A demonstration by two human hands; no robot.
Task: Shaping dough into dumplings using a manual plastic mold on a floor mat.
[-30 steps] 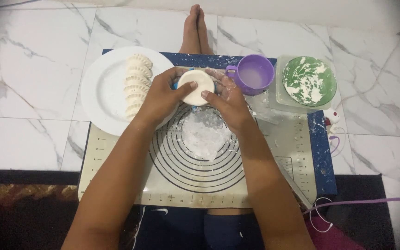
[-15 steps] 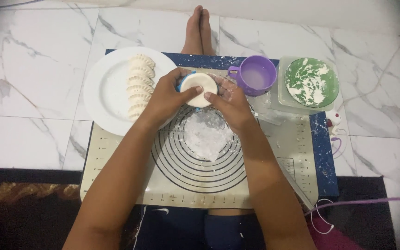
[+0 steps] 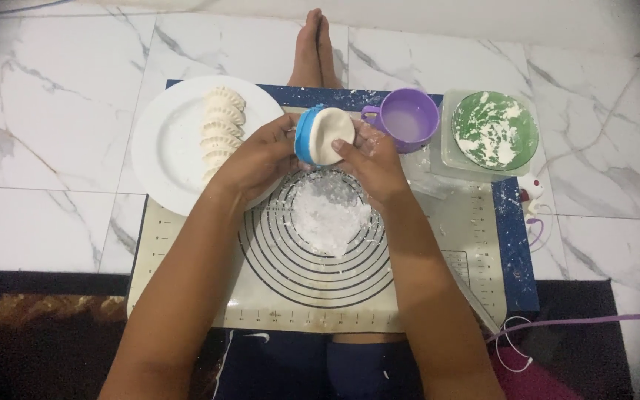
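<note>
Marble floor tiles [image 3: 53,133] carry a ringed pastry mat [image 3: 312,296], and every position below is given relative to that mat. Your left hand [image 3: 261,159] and right hand [image 3: 368,159] meet above its far edge, both closed around a blue dumpling press [image 3: 318,135] that holds a round white dough disc [image 3: 332,135].

Compared with the earlier views, the press has tilted — its disc lay flat and faced upward a second ago, and it now stands on edge, blue rim toward your left hand, white face toward your right. Your left grip wraps the blue back; your right thumb and fingers press the disc's face. Judged from this, the wrapper is seated and the mould is being turned or closed.

A heap of white flour [image 3: 331,211] lies at the mat's ring centre, directly under the hands. Left of the mat's far corner stands a white plate [image 3: 161,148] with a row of finished dumplings [image 3: 220,133]. Beyond the mat's far right stand a purple cup [image 3: 407,118] and a green-lined bowl [image 3: 494,130].
</note>
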